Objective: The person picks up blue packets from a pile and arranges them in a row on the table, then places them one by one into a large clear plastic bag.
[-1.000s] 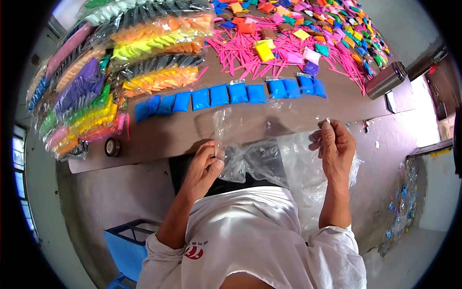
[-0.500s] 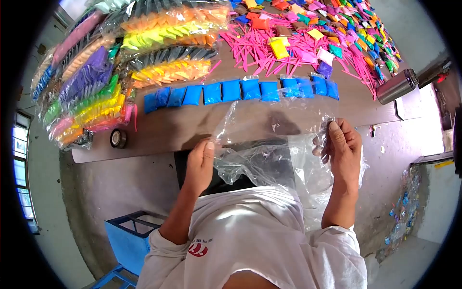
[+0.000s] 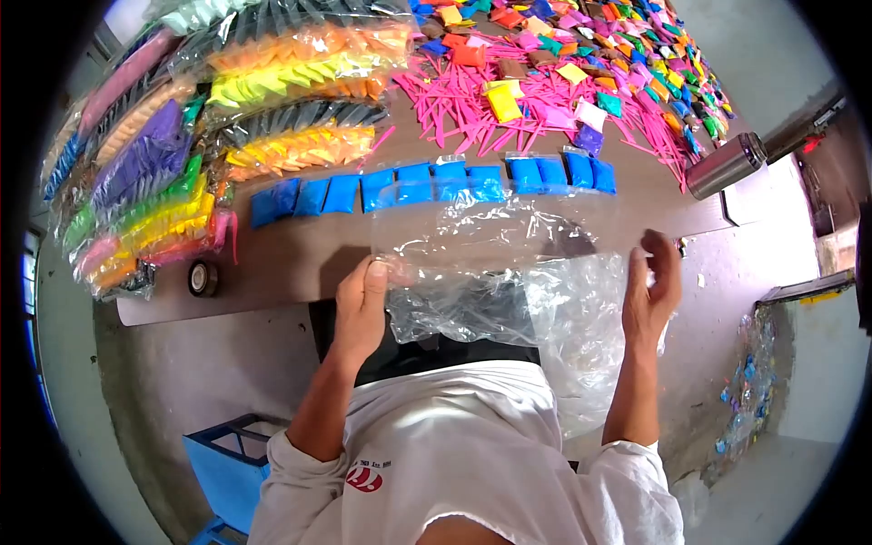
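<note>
A clear plastic bag (image 3: 490,227) is spread above the table's near edge, below a row of blue packets (image 3: 377,189). My left hand (image 3: 363,304) pinches the bag's left edge between thumb and fingers. At the bag's right side is my right hand (image 3: 652,282), its thumb and fingers apart and raised, with nothing visibly held. More crumpled clear plastic (image 3: 581,318) hangs over my lap and to the right of it.
Bagged coloured packets (image 3: 154,163) are piled at the left, near a roll of tape (image 3: 203,278). Pink sticks (image 3: 463,104) and loose colourful packets (image 3: 649,68) lie at the back. A metal flask (image 3: 727,165) stands right; a blue stool (image 3: 222,472) is lower left.
The bag has been spread wider and flatter between my hands. My right hand has opened and moved slightly outward. The whole view has shifted, with the table's contents now further left.
</note>
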A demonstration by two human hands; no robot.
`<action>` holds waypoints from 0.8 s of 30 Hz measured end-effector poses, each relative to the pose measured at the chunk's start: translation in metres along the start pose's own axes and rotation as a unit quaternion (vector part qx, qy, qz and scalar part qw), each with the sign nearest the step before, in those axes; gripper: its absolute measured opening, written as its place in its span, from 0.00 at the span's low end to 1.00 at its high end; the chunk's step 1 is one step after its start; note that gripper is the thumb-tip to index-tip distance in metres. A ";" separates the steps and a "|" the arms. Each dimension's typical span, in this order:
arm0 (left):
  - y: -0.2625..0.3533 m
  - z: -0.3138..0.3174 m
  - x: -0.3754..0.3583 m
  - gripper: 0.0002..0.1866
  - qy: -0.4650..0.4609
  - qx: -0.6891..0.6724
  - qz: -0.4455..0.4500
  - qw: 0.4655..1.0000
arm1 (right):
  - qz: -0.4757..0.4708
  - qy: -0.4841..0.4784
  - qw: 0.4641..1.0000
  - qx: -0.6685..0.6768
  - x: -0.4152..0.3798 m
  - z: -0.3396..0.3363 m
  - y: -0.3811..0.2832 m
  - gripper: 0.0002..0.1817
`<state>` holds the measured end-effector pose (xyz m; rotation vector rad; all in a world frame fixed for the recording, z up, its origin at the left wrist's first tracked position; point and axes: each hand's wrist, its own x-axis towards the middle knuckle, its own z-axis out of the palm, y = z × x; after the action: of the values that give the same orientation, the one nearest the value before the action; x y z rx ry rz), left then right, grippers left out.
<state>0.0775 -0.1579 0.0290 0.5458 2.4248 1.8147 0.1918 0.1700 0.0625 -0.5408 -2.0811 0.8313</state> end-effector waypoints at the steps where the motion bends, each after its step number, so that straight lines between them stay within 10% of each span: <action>1: -0.001 0.004 0.002 0.24 0.000 -0.001 0.000 1.000 | -0.071 0.047 0.996 -0.006 -0.001 -0.003 -0.004 0.18; 5: 0.000 0.020 0.003 0.22 -0.043 0.000 0.019 0.999 | -0.244 -0.228 0.939 0.086 -0.008 0.004 -0.059 0.27; 14: 0.005 0.027 0.002 0.23 -0.032 -0.039 0.032 0.998 | -0.152 -0.565 0.811 0.002 -0.026 0.063 -0.090 0.19; 24: 0.007 0.022 0.000 0.25 -0.120 -0.044 0.008 0.992 | -0.308 -0.451 0.838 -0.014 -0.049 0.065 -0.089 0.14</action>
<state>0.0846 -0.1365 0.0286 0.7294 2.1803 1.7384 0.1603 0.0539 0.0711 0.6559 -2.8475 0.7121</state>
